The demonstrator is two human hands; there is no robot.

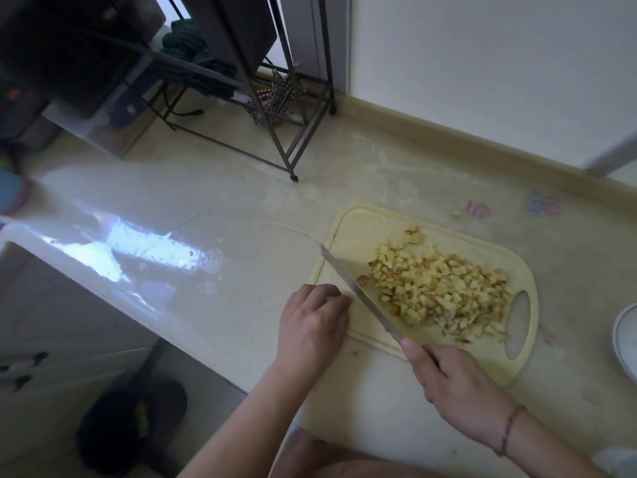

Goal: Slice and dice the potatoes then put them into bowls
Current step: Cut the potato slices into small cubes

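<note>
Right hand (458, 384), nearest my viewpoint, is gripping the handle of the knife (358, 291), whose blade is lying against the left flank of the diced potato (444, 291) heaped on the cutting board (358, 222). Left hand (312, 322) is resting on the board's near-left corner with fingers curled; whether it is holding anything I cannot tell. I am judging the dicing essentially finished; transfer is remaining, with only a white rim, possibly the bowl (624, 343), showing at far right.

No legible text or labels.
</note>
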